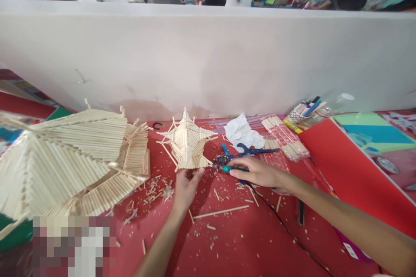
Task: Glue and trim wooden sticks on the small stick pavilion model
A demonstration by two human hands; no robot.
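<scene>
My left hand [188, 182] holds the small stick model [187, 140] by its near edge, left of the crumpled tissue [242, 133]; my right hand [251, 171] grips pliers [225, 168] (their tips seem to touch the model's corner).

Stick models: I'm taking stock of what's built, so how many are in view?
2: the large model at left, cut off by the picture's edge, and the small model near the middle, its lower edge at the left hand. Others may be hidden.

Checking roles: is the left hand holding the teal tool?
No: the right hand holds the teal tool; the left hand touches the small model.
</scene>
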